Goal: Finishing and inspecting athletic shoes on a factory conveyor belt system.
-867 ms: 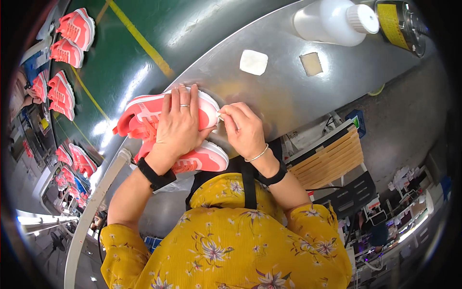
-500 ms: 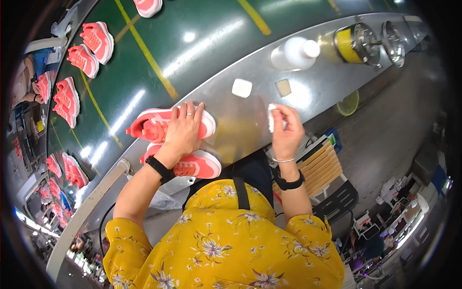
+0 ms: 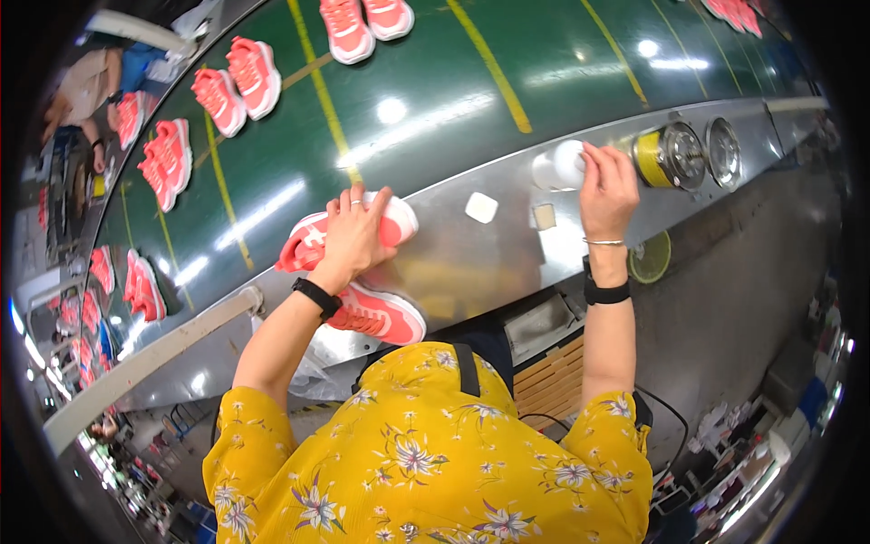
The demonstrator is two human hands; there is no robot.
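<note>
My left hand (image 3: 353,234) lies across the toe and tongue of a coral sneaker (image 3: 308,243) with a white sole, fingers curled over it. Nearer to me, under my wrist, a matching sneaker (image 3: 385,315) lies on the metal ledge. My right hand (image 3: 609,189) is at the white plastic bottle (image 3: 549,170), thumb and fingers pinched together by its white top. The small white cloth wad in those fingers barely stands out from the bottle. Between my hands lie a white square pad (image 3: 481,208) and a beige square pad (image 3: 544,216).
Several coral sneakers (image 3: 252,77) stand in pairs on the green conveyor belt (image 3: 426,100) with yellow lines. A yellow-banded metal can (image 3: 662,159) and a round metal lid (image 3: 723,152) stand right of the bottle. A pale rail (image 3: 154,363) crosses at left; another person (image 3: 86,95) is at far left.
My right hand has moved right and away from me, from over the ledge to the bottle's top. My left hand stays on the sneaker. The belt's sneakers appear shifted right as the view moved.
</note>
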